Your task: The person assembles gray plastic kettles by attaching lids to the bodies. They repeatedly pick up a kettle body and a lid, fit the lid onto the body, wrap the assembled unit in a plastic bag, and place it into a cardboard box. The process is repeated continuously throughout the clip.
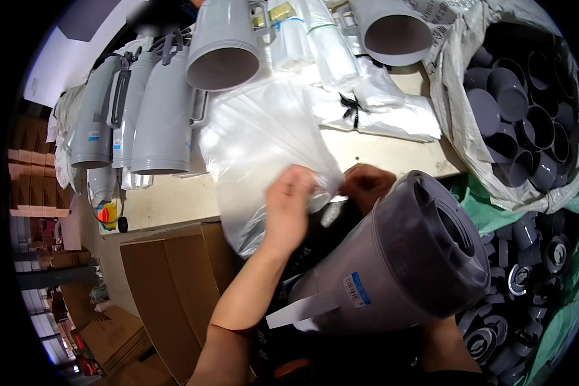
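Note:
A clear plastic bag (264, 128) lies flat over the table's front edge, one corner bunched up between my hands. My left hand (291, 202) is closed on that corner, thumb and fingers pinched together. Just to its right, my right hand (367, 183) has its fingers curled at the bag's edge, partly in shadow. A large grey pitcher (373, 270) leans tilted across my right forearm, its lidded end up and to the right. It bears a blue and white label (357, 289), and its pale handle (302, 310) points left.
Several grey pitchers (161, 116) stand at the table's back left. Folded bags (379, 116) lie behind. A woven sack (457, 128) of dark cups stands right, above a green-lined heap of dark lids (521, 276). An open cardboard box (167, 302) sits below the table's edge.

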{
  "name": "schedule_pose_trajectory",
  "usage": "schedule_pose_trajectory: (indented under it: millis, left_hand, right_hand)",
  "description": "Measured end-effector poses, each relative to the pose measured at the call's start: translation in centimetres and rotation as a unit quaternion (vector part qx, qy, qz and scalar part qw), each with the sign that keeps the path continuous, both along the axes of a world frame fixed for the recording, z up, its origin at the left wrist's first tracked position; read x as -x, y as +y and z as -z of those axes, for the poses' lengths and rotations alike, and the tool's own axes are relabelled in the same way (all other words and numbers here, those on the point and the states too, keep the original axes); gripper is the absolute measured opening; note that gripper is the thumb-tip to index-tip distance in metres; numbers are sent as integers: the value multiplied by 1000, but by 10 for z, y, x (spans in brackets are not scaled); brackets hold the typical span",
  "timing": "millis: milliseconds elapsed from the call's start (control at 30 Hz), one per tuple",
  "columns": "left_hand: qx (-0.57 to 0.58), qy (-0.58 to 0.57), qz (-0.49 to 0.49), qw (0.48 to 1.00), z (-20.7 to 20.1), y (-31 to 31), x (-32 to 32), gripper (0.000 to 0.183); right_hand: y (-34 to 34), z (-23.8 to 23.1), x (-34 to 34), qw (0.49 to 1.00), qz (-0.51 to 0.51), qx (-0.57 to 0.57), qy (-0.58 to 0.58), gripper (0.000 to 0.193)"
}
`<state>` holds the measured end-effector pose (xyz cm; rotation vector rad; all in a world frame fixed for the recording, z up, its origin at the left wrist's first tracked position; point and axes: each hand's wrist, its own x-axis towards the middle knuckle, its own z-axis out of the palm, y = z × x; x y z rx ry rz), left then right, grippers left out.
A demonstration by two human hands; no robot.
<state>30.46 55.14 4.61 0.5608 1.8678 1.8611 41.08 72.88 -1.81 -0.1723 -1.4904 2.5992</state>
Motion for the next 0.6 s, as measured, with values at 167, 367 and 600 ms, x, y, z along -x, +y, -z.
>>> schedule_pose_trajectory:
  millis: [167, 367, 600]
  left_hand:
    - [102, 148, 109, 978, -20, 11, -31, 16]
    - [-129, -42, 40, 990, -62, 10, -38, 19]
    - [-76, -114, 36, 990, -21, 26, -39, 20]
  right_hand:
    - [-11, -8, -9, 998, 8, -56, 26, 43]
    - [23, -4, -35, 953, 289, -83, -23, 7]
    - [19, 6, -38, 990, 127, -53, 35, 26]
